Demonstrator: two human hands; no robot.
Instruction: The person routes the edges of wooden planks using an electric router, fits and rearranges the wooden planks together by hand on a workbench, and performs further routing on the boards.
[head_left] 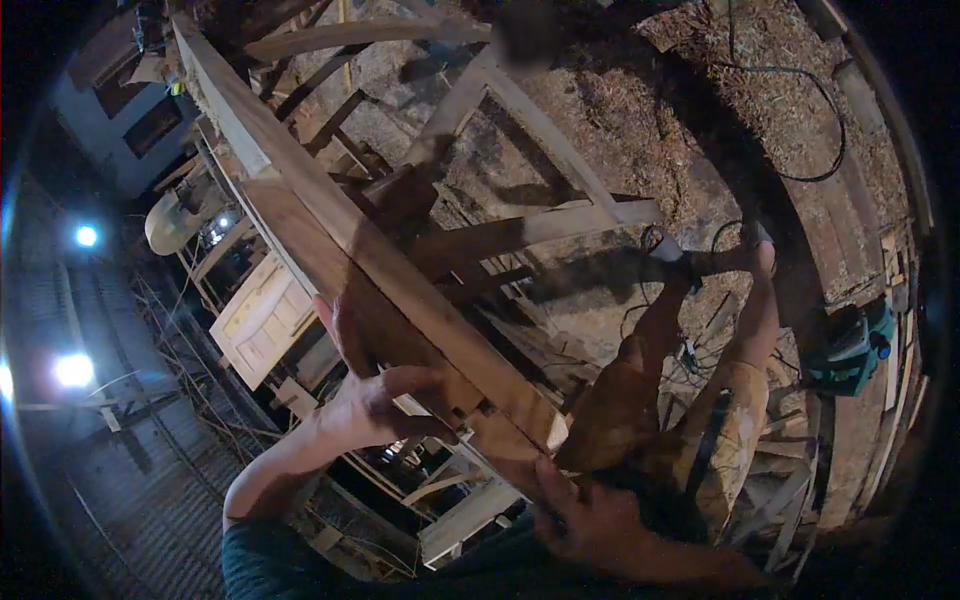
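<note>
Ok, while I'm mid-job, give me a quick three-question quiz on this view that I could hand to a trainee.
1. True or false: the left hand and right hand are both on the long reddish-brown wooden board.
2. Which hand is closer to the small, dark, square-cut notches in the wood? A) the left; B) the right; C) both equally.
3. Fill in the blank: the bulky teal-and-black tool shows toward the ____ edge of the picture.

Key: 1. True. 2. A. 3. Right.
</note>
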